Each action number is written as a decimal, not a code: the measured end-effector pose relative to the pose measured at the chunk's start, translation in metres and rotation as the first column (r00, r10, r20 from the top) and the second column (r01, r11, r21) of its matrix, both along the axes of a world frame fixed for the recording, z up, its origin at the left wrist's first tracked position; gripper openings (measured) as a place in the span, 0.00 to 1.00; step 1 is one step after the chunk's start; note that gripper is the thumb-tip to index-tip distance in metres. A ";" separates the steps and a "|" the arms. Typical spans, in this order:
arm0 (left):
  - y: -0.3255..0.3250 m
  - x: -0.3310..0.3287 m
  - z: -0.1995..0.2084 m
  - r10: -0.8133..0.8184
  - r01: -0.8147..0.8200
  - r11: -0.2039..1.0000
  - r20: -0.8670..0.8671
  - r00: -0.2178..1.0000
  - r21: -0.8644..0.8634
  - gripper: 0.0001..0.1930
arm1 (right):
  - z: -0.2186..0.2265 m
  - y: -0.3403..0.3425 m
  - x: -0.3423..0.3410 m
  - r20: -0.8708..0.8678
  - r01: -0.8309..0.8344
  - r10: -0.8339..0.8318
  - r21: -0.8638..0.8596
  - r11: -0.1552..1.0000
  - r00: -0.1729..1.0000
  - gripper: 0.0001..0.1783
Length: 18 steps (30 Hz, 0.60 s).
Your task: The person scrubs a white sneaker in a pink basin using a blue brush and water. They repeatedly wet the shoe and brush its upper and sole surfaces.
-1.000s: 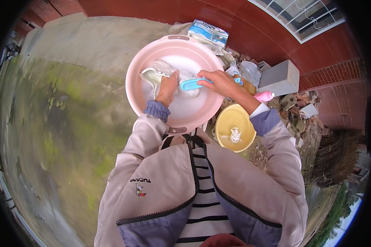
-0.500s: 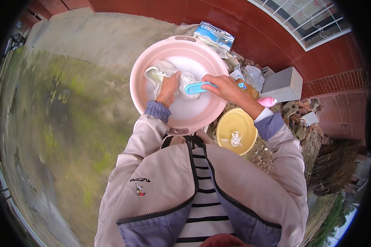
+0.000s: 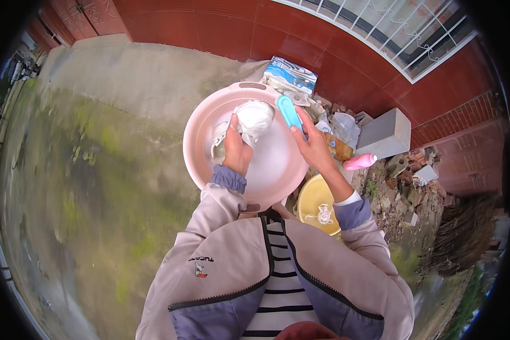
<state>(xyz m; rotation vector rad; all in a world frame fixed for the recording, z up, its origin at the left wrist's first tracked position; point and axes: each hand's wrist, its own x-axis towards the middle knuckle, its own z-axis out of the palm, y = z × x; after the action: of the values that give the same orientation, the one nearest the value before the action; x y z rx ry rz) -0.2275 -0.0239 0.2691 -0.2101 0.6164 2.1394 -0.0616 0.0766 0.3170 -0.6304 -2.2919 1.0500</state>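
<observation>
Two bare hands at work, seen in the head view, the one view to hand; landmark for all entries, the pink basin [image 3: 195, 127].

Item: white shoe [image 3: 255, 116], one, wet-looking, inside the rim of the pink basin toward its far side, toe pointing away from the wearer. Whether it rests on the bottom or is held above the suds [image 3: 269, 170], I cannot tell from where I stand.

Item: left hand [image 3: 236, 150], over the near left part of the pink basin, gripping the shoe, thumb laid along the upper side; the other fingers are mostly hidden.

Item: right hand [image 3: 313, 144], at the right edge of the pink basin, pinching a light-blue brush [image 3: 289, 112] between thumb and fingers. The brush slants over the basin's right far rim, just right of the shoe and apart from it, underside turned from sight.

Item: yellow basin [image 3: 307, 198], to the near right of the pink basin, partly covered by the right forearm, holding a tangle of white laces [image 3: 324, 214].

Item: pink bottle [image 3: 360, 162], lying right of the pink basin.

Item: grey block [image 3: 385, 130], farther right, beyond the bottle.

Item: blue-and-white package [image 3: 290, 73], just beyond the pink basin's far rim, near the red wall [image 3: 226, 28].
</observation>
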 end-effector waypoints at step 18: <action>0.021 0.008 -0.029 0.149 -0.145 0.987 0.060 0.987 -0.069 0.23 | -0.001 0.010 -0.027 0.082 0.074 -0.072 -0.033 0.997 0.994 0.33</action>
<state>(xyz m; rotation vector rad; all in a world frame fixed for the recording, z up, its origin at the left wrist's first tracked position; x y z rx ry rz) -0.2198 -0.0031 0.2402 -0.3697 0.6500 2.2459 -0.0886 0.0862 0.3158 -0.7784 -2.3047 1.0507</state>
